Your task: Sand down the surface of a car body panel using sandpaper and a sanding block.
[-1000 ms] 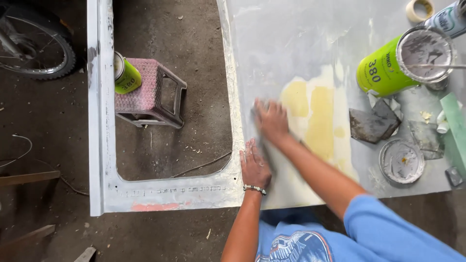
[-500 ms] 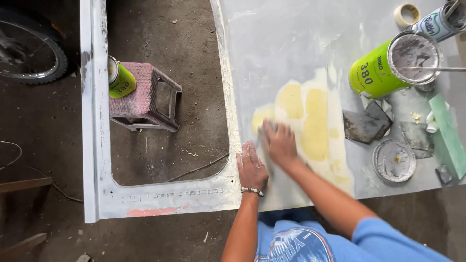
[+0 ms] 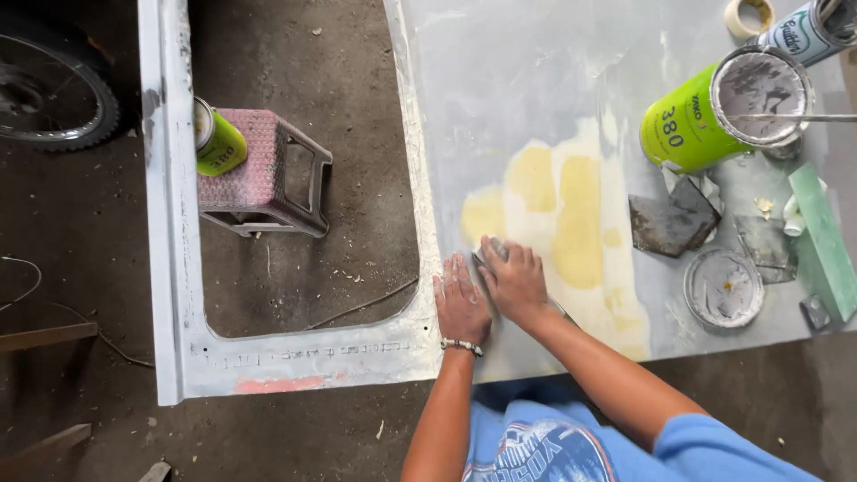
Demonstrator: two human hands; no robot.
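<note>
Sanding had carried the right hand down and toward the person's body: a second before, it worked high on the yellow filler patch, and it now pressed a small grey pad, probably sandpaper, flat on the pale panel at the patch's lower left edge. Fingers lay closed over the pad, so little of it showed. The left hand, with a bead bracelet at the wrist, stayed open and flat on the panel just beside the right, palm down and holding nothing, bracing near the window cut-out's corner. That shift suggested rubbing strokes running across the filler, the lower left edge being the part under work at this moment.

Right of the patch lay a dark sheet, a round lid and a green block. An open green can lay above them. Through the cut-out, a pink stool stood on the floor with a smaller green can on it.
</note>
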